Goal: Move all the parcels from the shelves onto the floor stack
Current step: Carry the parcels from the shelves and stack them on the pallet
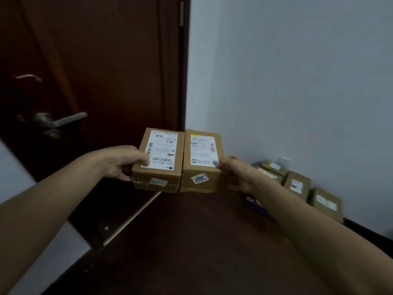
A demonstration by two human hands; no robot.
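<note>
Parcel "502 602-12" [160,155] gripped by left hand [124,161]; parcel "1202" [201,160] by right hand [237,174].

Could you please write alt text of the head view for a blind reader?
Two labelled cardboard parcels are held side by side, the left parcel in the left hand, the right parcel in the right hand. More parcels lie along the white wall at right; a dark door stands behind.

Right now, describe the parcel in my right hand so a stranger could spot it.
Find the dark brown door where it meets the pale wall. In front of that corner, the right hand holds a cardboard parcel beside a second parcel. Only it bears a white 1202 sticker on its near face.
</note>
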